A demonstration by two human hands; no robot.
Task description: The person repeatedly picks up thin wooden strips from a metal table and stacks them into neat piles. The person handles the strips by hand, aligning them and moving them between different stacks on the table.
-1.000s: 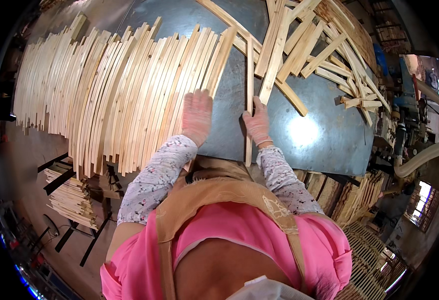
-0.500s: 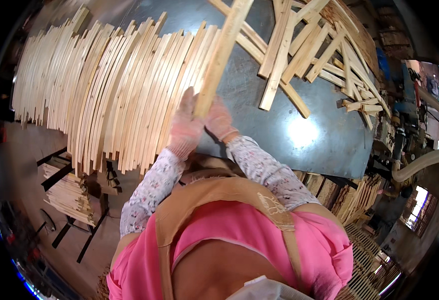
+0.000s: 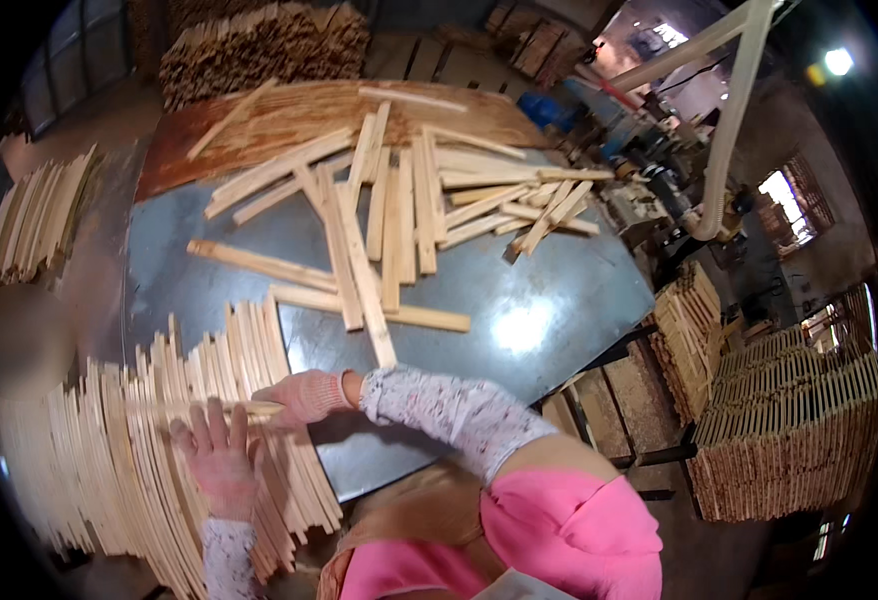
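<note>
Many pale wooden strips [image 3: 159,500] lie side by side in a long row at the lower left of the table. Over this row, my left hand [image 3: 221,465], in a thin pinkish glove, is open, its fingers spread. My right hand [image 3: 304,396], gloved alike, reaches across to the left and is closed around the near end of a wooden strip [image 3: 267,408]. That strip lies crosswise on the row, just above my left fingertips; its far part is blurred.
A loose pile of wooden strips [image 3: 399,220] covers the far part of the metal table [image 3: 559,290]. A brown board [image 3: 309,105] lies behind it. Stacked strips [image 3: 784,430] stand at the right, more [image 3: 259,50] at the back. A pale hose [image 3: 734,130] hangs at the upper right.
My view has swung up and to the right. The strip that stood raised between my hands now lies across the row. My left hand has let go and spread its fingers.
</note>
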